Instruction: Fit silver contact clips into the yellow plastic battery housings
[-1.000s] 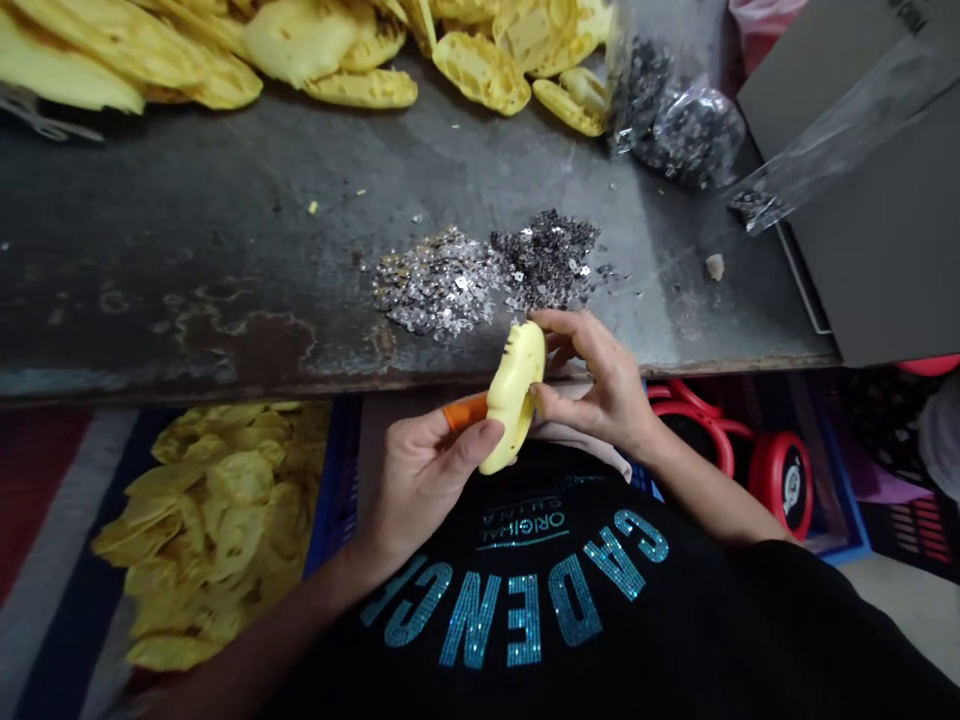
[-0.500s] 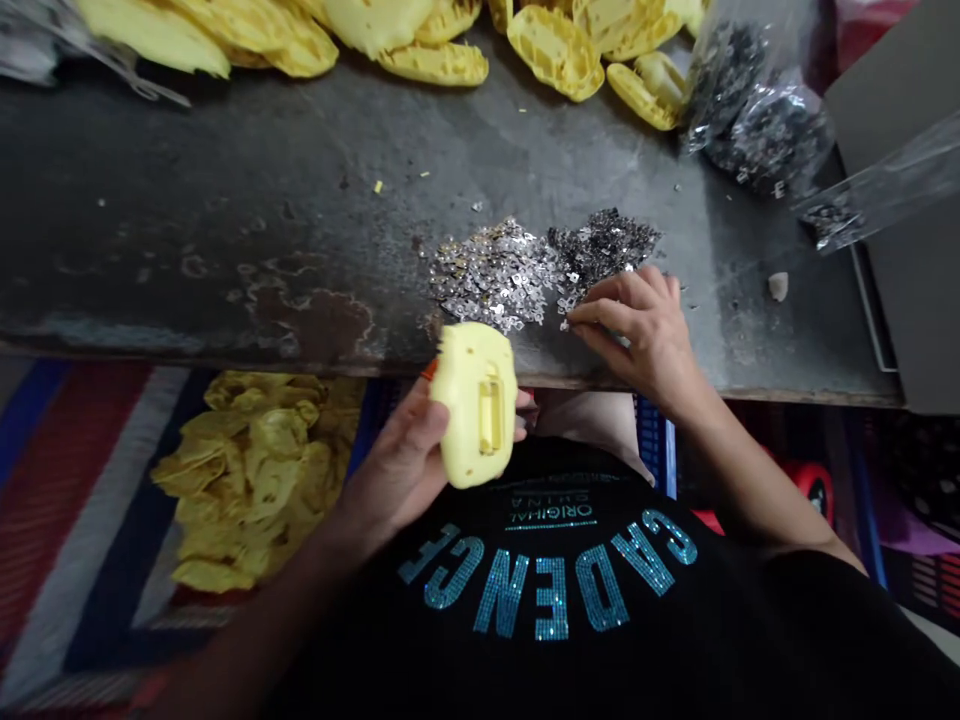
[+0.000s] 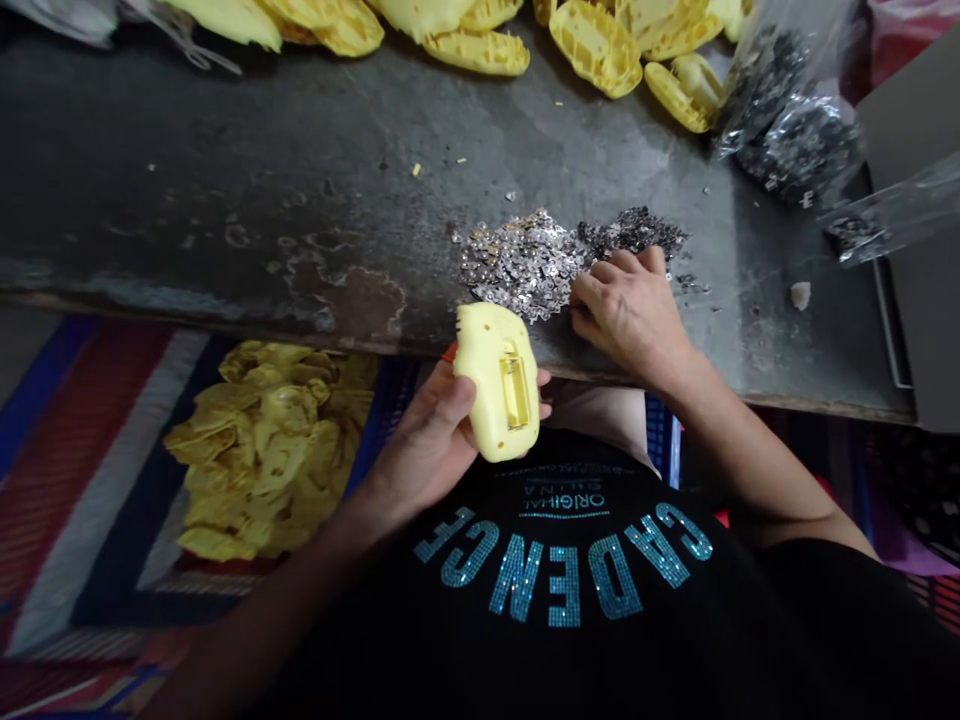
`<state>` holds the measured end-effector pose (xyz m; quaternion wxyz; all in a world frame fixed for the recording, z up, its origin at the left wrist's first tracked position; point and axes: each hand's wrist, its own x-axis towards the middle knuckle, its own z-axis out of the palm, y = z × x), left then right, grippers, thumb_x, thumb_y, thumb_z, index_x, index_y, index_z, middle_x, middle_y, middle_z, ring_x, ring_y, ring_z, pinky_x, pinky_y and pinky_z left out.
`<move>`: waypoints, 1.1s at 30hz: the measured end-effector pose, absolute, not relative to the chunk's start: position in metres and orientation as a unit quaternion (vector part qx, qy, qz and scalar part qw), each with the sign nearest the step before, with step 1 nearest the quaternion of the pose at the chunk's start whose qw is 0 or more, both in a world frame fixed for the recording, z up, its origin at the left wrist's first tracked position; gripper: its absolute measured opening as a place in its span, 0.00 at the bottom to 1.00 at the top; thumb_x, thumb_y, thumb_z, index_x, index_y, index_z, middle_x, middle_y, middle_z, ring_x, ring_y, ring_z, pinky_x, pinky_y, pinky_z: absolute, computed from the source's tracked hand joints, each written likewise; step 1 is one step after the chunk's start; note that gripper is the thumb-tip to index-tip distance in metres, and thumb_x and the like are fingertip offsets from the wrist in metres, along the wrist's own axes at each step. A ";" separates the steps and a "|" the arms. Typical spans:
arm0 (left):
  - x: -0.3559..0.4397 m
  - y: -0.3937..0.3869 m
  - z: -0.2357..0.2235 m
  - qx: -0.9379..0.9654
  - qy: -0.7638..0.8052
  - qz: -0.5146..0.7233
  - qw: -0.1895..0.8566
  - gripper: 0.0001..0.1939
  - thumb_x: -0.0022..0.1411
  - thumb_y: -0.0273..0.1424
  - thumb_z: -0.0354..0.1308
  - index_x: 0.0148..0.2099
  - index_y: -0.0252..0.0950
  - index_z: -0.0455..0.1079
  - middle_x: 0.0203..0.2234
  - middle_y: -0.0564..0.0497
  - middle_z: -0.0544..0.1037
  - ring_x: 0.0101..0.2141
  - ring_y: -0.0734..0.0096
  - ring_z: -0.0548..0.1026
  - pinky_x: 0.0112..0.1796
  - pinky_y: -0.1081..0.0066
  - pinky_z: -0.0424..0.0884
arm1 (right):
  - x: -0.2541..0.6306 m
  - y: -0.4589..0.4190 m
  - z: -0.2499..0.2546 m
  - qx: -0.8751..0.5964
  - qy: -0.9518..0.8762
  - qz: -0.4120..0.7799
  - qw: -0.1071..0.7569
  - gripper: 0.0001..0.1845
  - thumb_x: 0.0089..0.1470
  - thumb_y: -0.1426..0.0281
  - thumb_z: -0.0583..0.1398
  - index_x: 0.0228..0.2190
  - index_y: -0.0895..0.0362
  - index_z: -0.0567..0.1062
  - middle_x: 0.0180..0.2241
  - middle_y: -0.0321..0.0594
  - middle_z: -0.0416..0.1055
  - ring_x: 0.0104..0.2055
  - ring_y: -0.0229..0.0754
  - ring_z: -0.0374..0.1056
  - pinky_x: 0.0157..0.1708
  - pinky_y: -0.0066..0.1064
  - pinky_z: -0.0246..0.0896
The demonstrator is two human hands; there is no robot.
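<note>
My left hand (image 3: 435, 425) is closed round a pale yellow plastic housing (image 3: 491, 395), its slotted battery compartment facing up. The housing is tilted, just in front of the table edge. A bit of orange shows by my left fingers. Over the table, my right hand (image 3: 634, 310) has its fingers curled down at the near edge of the small metal pieces. Its fingertips are hidden, so what they grip cannot be made out. Beside it lie a heap of shiny silver metal contact pieces (image 3: 517, 265) and a darker heap of small metal parts (image 3: 637, 230).
Yellow plastic shells (image 3: 596, 45) line the back of the dark metal table (image 3: 225, 180). Clear bags of metal parts (image 3: 799, 145) stand at the back right, near a grey panel (image 3: 919, 250). More yellow shells (image 3: 270, 450) fill a container below the table at left.
My right hand's fingers have curled down further at the pieces. My left hand still holds the housing. The whole view has shifted slightly.
</note>
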<state>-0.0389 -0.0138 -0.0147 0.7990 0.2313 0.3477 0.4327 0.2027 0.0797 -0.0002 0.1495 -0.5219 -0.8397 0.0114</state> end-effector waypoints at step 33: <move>-0.004 -0.021 -0.021 0.215 0.174 0.326 0.904 0.36 0.67 0.58 0.70 0.67 0.43 0.72 0.50 0.45 0.88 0.40 0.45 0.91 0.26 0.65 0.86 | 0.209 0.002 0.028 -0.416 -0.775 0.256 0.400 0.06 0.64 0.66 0.66 0.33 0.51 0.78 0.45 0.39 0.81 0.49 0.48 0.75 0.55 0.48 0.70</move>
